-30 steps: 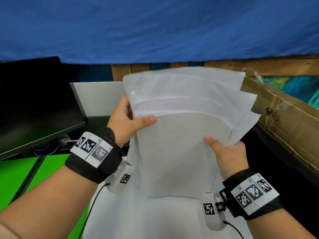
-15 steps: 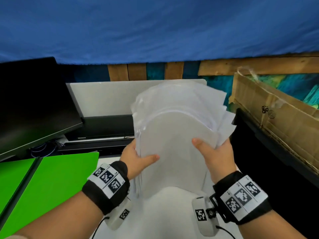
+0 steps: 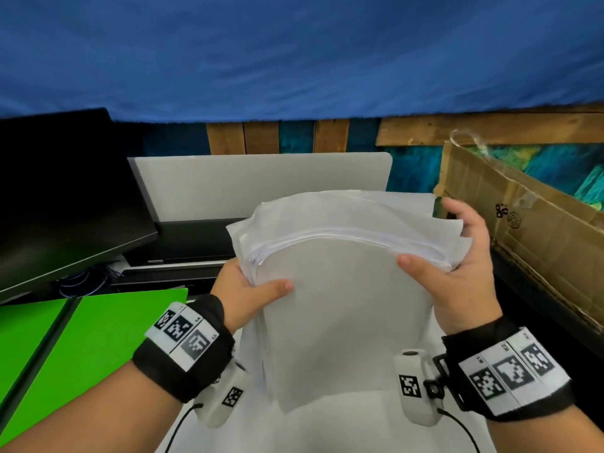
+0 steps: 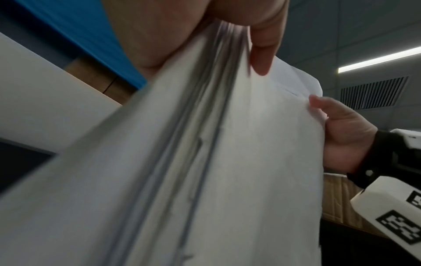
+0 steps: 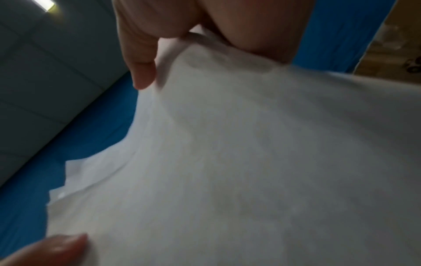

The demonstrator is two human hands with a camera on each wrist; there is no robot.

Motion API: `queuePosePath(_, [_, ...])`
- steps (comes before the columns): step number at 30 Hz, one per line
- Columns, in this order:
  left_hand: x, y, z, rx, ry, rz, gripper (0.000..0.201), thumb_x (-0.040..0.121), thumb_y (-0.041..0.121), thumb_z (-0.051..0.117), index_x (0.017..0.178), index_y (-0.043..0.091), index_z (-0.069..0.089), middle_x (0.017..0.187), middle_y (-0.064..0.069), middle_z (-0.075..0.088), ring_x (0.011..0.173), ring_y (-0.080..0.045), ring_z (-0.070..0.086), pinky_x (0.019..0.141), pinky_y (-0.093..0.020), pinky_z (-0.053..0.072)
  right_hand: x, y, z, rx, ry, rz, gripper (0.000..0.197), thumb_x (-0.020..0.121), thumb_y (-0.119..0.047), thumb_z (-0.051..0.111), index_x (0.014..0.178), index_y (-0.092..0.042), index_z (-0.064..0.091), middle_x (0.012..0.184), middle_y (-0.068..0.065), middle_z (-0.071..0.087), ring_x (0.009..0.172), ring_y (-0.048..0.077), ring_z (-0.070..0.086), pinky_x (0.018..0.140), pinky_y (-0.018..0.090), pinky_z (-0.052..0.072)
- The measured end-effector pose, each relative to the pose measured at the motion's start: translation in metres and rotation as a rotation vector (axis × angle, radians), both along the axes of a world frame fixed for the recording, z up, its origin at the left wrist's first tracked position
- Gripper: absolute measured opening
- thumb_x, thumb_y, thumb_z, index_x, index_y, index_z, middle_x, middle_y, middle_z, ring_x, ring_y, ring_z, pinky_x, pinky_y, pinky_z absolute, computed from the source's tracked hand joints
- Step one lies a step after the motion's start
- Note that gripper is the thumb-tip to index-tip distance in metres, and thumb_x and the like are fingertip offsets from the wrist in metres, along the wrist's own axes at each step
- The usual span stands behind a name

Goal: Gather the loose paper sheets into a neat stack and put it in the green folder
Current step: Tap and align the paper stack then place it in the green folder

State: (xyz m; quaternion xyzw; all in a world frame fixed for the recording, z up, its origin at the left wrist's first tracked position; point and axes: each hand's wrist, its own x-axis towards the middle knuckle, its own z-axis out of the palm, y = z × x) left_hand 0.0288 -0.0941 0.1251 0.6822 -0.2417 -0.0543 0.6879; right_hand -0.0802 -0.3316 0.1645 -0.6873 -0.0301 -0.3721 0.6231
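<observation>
A bundle of white paper sheets (image 3: 340,289) stands upright in front of me, its top curling away and its edges uneven. My left hand (image 3: 248,289) grips the bundle's left edge, thumb on the near face. My right hand (image 3: 457,273) grips the right edge, thumb in front, fingers behind. The left wrist view shows the paper sheets (image 4: 205,162) edge-on, slightly fanned, under my left hand (image 4: 227,36), with the right hand (image 4: 341,133) beyond. The right wrist view is filled by the paper sheets (image 5: 250,162) under my right hand (image 5: 182,36). The green folder (image 3: 91,348) lies open at the lower left.
A black monitor (image 3: 65,197) stands at the left above a black device (image 3: 189,243). A white panel (image 3: 261,184) rises behind the sheets. A cardboard box (image 3: 529,243) lines the right side. The white table top (image 3: 343,429) lies under the bundle.
Both hands have brought the bundle lower. The spread sheets have drawn closer together. My right hand has slid up the right edge.
</observation>
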Motion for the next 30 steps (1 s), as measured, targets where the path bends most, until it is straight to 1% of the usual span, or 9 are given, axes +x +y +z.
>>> queuePosePath(5, [-0.001, -0.005, -0.001, -0.020, -0.001, -0.010, 0.043, 0.050, 0.020, 0.078, 0.091, 0.029, 0.066, 0.083, 0.018, 0.074, 0.082, -0.001, 0.069, 0.065, -0.013, 0.052, 0.000, 0.013, 0.006, -0.107, -0.235, -0.050, 0.043, 0.076, -0.031, 0.069, 0.114, -0.034, 0.050, 0.106, -0.005, 0.057, 0.104, 0.015, 0.058, 0.088, 0.033, 0.050])
queuePosePath(8, [-0.002, -0.004, 0.000, -0.035, -0.001, -0.021, 0.044, 0.047, 0.027, 0.077, 0.089, 0.032, 0.067, 0.086, 0.015, 0.075, 0.085, -0.005, 0.070, 0.068, -0.017, 0.054, 0.002, 0.010, 0.006, -0.248, -0.227, -0.214, 0.013, 0.081, -0.021, 0.059, 0.091, -0.013, 0.060, 0.102, 0.000, 0.053, 0.099, -0.005, 0.053, 0.088, 0.015, 0.043])
queuePosePath(11, [-0.004, -0.003, 0.001, -0.062, 0.002, -0.048, 0.040, 0.048, 0.029, 0.075, 0.087, 0.034, 0.069, 0.088, 0.012, 0.075, 0.087, -0.009, 0.070, 0.071, -0.021, 0.055, 0.004, 0.008, 0.006, -0.254, -0.146, -0.238, 0.013, 0.073, -0.019, 0.059, 0.080, -0.009, 0.064, 0.094, -0.007, 0.056, 0.089, -0.015, 0.054, 0.079, 0.003, 0.040])
queuePosePath(14, [-0.005, -0.003, 0.001, -0.056, 0.007, -0.062, 0.040, 0.049, 0.029, 0.074, 0.089, 0.034, 0.070, 0.089, 0.010, 0.075, 0.089, -0.012, 0.070, 0.074, -0.024, 0.056, 0.004, 0.002, 0.006, -0.267, -0.081, -0.236, 0.013, 0.070, -0.023, 0.059, 0.077, -0.014, 0.065, 0.089, -0.020, 0.061, 0.088, -0.008, 0.057, 0.079, 0.008, 0.044])
queuePosePath(19, [-0.005, -0.008, 0.002, -0.002, -0.040, -0.048, 0.041, 0.050, 0.033, 0.074, 0.088, 0.049, 0.067, 0.093, 0.016, 0.073, 0.094, -0.008, 0.068, 0.080, -0.023, 0.054, 0.000, -0.002, 0.006, -0.375, -0.078, -0.174, 0.035, 0.078, -0.038, 0.063, 0.113, -0.041, 0.059, 0.114, -0.011, 0.044, 0.098, 0.005, 0.056, 0.085, 0.016, 0.048])
queuePosePath(22, [-0.005, -0.009, 0.002, -0.003, -0.047, -0.044, 0.044, 0.050, 0.033, 0.075, 0.089, 0.050, 0.066, 0.096, 0.015, 0.073, 0.097, -0.009, 0.067, 0.081, -0.024, 0.054, 0.000, -0.002, 0.007, -0.434, -0.042, -0.257, 0.034, 0.082, -0.042, 0.055, 0.113, -0.032, 0.061, 0.109, -0.016, 0.043, 0.087, -0.002, 0.049, 0.080, 0.010, 0.043])
queuePosePath(25, [-0.005, -0.010, 0.003, -0.017, -0.038, -0.062, 0.045, 0.050, 0.031, 0.076, 0.090, 0.048, 0.067, 0.098, 0.012, 0.074, 0.097, -0.011, 0.068, 0.081, -0.026, 0.055, 0.001, 0.000, 0.009, -0.399, -0.067, -0.297, 0.018, 0.080, -0.034, 0.054, 0.090, -0.022, 0.064, 0.102, -0.012, 0.047, 0.081, -0.011, 0.050, 0.072, 0.002, 0.039])
queuePosePath(27, [-0.005, -0.011, 0.003, -0.029, -0.026, -0.066, 0.044, 0.049, 0.030, 0.077, 0.090, 0.045, 0.068, 0.097, 0.011, 0.074, 0.095, -0.012, 0.069, 0.078, -0.025, 0.055, 0.003, 0.001, 0.008, -0.277, -0.053, -0.311, 0.009, 0.076, -0.031, 0.055, 0.072, -0.026, 0.062, 0.096, -0.011, 0.053, 0.086, -0.010, 0.052, 0.077, 0.007, 0.042])
queuePosePath(30, [-0.004, -0.013, 0.004, -0.074, 0.005, -0.073, 0.047, 0.049, 0.029, 0.077, 0.094, 0.038, 0.068, 0.096, 0.012, 0.074, 0.094, -0.009, 0.069, 0.073, -0.020, 0.054, 0.006, -0.001, 0.006, 0.098, -0.059, -0.332, 0.011, 0.068, -0.027, 0.054, 0.060, -0.030, 0.061, 0.087, -0.008, 0.059, 0.088, 0.014, 0.056, 0.083, 0.039, 0.046])
